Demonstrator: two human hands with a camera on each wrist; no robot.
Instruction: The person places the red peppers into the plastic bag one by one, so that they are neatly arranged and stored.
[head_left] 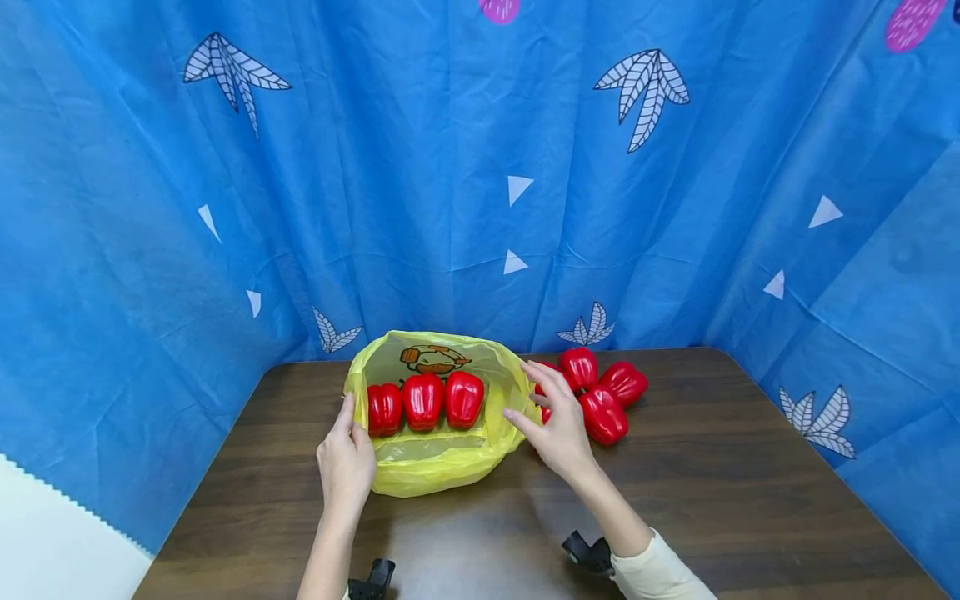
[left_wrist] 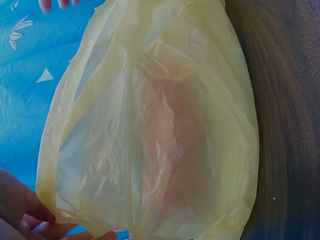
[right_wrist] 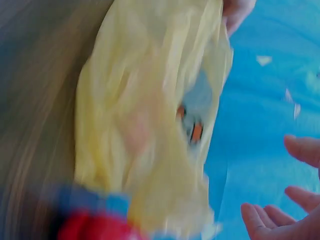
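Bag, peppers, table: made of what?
Bag: likely thin plastic film, slight sheen; it creases and red shows through. Peppers: possibly moulded plastic, glossy with bright highlights; real ones not ruled out. Table: wood or wood-look laminate, satin, streaky grain.

Table: dark brown wood grain, rounded far corners, sheen toward near edge. Directly on it: one yellow plastic bag, mouth open; red bell peppers, at least four, clustered right of bag, some partly hidden.

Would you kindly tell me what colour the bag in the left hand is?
The bag is yellow, which shows best in the head view.
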